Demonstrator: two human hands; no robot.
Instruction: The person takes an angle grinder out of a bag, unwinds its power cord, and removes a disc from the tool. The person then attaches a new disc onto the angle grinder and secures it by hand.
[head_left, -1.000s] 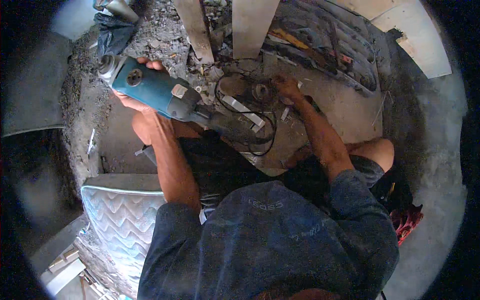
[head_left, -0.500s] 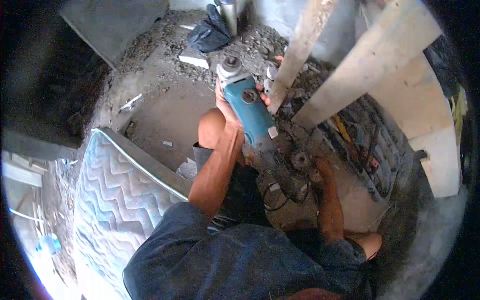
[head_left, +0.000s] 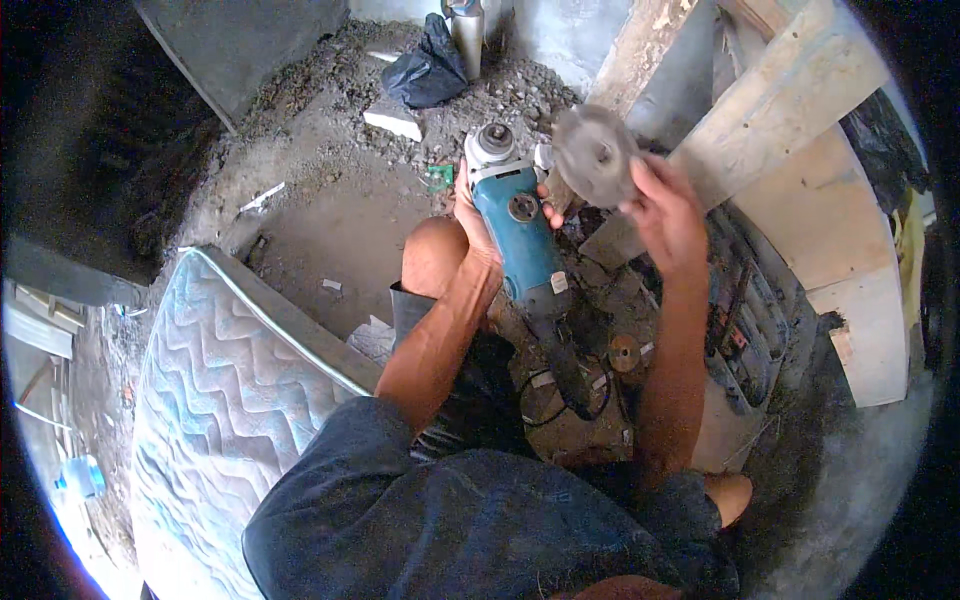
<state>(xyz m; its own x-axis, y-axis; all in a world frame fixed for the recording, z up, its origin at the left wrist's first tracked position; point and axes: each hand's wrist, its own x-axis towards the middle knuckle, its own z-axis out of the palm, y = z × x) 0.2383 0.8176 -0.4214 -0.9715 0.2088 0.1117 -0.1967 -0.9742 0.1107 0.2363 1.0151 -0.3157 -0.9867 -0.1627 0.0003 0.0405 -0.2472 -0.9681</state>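
My left hand (head_left: 475, 215) grips a teal angle grinder (head_left: 525, 240) by its body, with the bare spindle (head_left: 497, 138) on the silver head facing up and the dark handle (head_left: 565, 365) pointing down toward me. Raised just right of the head is a grey disc with a centre hole (head_left: 585, 155), held by its right edge in my right hand (head_left: 660, 205), slightly blurred. A smaller brownish disc (head_left: 625, 353) lies below on the ground beside a looped black cord (head_left: 537, 400).
A quilted mattress (head_left: 230, 400) is at my left. A black bag (head_left: 425, 75) and a metal cylinder (head_left: 465, 45) stand at the back among rubble (head_left: 320, 100). Wooden planks (head_left: 760, 110) lean at back right, with plywood (head_left: 850, 300) and an open toolbox (head_left: 760, 350) at right.
My right hand has risen from the ground with the grey disc, to beside the grinder's head. The view has shifted, putting the grinder nearer the centre.
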